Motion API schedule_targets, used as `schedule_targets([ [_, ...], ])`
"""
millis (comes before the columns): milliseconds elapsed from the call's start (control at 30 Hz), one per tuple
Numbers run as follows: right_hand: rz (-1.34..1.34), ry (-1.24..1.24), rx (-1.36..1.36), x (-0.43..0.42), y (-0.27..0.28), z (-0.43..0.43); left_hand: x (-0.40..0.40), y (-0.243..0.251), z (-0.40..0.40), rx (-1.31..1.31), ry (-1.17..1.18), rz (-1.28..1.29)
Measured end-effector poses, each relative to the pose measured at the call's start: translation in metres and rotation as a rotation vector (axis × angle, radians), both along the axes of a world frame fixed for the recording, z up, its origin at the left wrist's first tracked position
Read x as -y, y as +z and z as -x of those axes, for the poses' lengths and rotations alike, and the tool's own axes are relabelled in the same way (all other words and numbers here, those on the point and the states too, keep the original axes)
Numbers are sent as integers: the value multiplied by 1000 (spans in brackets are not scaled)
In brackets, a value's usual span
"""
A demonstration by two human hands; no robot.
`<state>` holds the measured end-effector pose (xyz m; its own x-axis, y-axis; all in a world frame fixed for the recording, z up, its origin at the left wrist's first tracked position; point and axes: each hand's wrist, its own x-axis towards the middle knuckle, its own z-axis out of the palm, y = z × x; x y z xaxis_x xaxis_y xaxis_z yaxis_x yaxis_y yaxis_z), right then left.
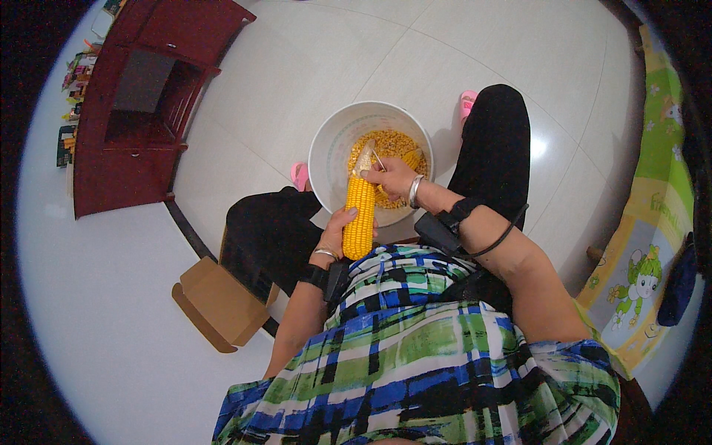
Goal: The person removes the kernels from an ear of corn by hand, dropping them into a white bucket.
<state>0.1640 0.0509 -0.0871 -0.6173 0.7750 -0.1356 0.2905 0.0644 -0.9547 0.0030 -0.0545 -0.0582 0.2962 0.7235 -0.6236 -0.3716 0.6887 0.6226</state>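
An ear of corn (pixel 359 222) with yellow kernels lies in my left hand (pixel 334 233), whose fingers wrap its lower half from the left and beneath. Its far end is bare and pale. My right hand (pixel 396 177) grips a thin metal tool (pixel 379 160), only partly visible; its exact kind is unclear. The right thumb is at the border between bare tip and kernels. Below both hands stands a white bucket (pixel 328 147) between my knees. Loose yellow kernels (pixel 392 142) cover its bottom, and another ear of corn (pixel 412 159) shows behind the right hand.
On the left is a dark red wooden cabinet (pixel 192 25) with small items along its top. An open cardboard box (pixel 225 303) sits beside my left leg. Printed cloth (pixel 639 278) hangs along the right side. The floor (pixel 311 50) is pale tile.
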Motion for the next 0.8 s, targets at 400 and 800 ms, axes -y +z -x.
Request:
schedule_targets([
  [400, 177, -189, 35, 3, -4, 3, -1, 4, -3, -40, -22, 31],
  [800, 126, -193, 119, 2, 3, 1, 0, 2, -3, -43, -16, 39],
])
